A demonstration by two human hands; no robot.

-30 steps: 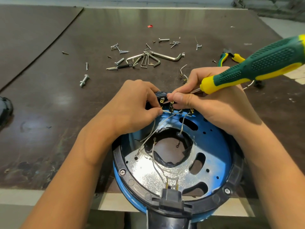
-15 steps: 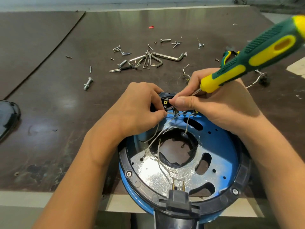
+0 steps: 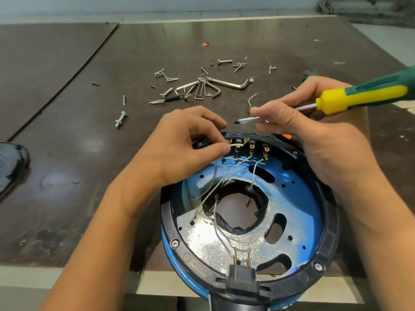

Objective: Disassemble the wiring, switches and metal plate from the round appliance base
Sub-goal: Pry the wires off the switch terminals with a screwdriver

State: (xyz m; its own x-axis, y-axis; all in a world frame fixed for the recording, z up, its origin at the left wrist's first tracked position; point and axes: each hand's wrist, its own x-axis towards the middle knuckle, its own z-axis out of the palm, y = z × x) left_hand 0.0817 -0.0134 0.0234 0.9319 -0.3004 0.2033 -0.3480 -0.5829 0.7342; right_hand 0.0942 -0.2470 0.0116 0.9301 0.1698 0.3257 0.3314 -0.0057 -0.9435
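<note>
The round base (image 3: 330, 243) sits low in the middle, at the worktop (image 3: 67, 153) edge. The left hand (image 3: 186, 144) pinches a white wire (image 3: 235, 144) at the switches (image 3: 266, 151) with its fingers (image 3: 208, 117). The right hand (image 3: 314, 135) grips the screwdriver (image 3: 359, 95). It is best to pull straight and slow, and pry gently if the wire is stuck.

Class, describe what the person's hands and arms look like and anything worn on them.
The left hand and right hand wear no gloves or rings. Both forearms are bare, with no sleeves, watch or bands in view. Nails are short.
</note>
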